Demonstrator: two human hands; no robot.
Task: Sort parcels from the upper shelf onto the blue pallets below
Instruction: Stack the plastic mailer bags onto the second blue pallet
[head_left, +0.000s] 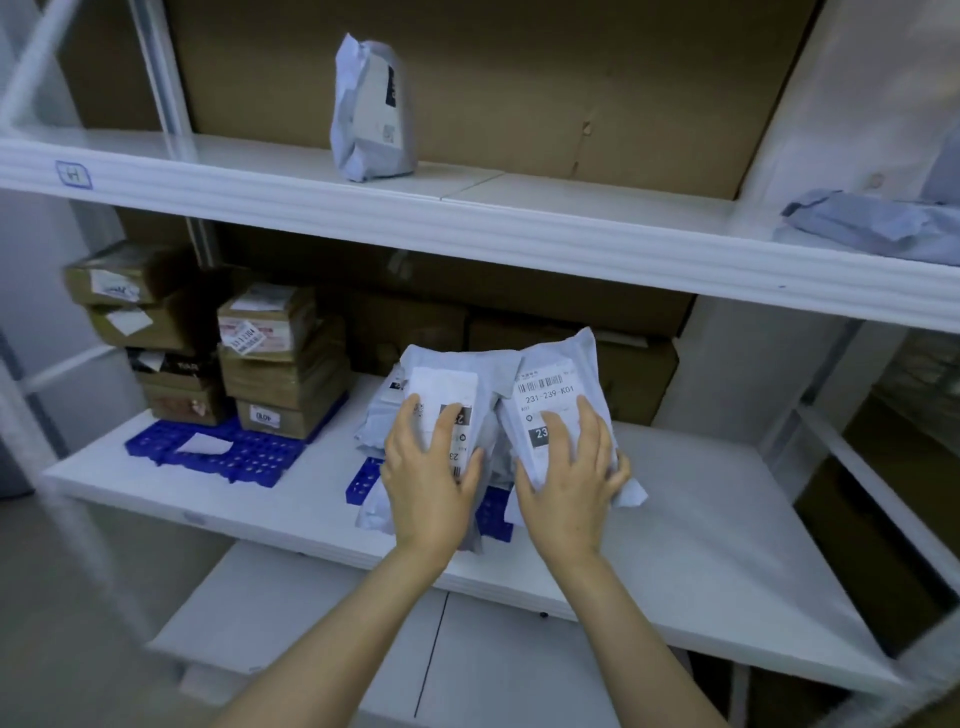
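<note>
Since both seemingly belong on the near blue plastic pallet (362, 486), the left hand (428, 483) clasps a white-labelled grey plastic mailer (441, 387) and the right hand (571, 478) a barcoded grey plastic mailer (550, 387), propped side by side; an upright grey mailer (371, 109) stands on the upper shelf (571, 208).

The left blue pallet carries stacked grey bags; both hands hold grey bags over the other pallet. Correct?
No. The head view shows stacked cardboard boxes, not bags, on the left blue pallet. The left hand and right hand hold grey bags over the other pallet.
</note>
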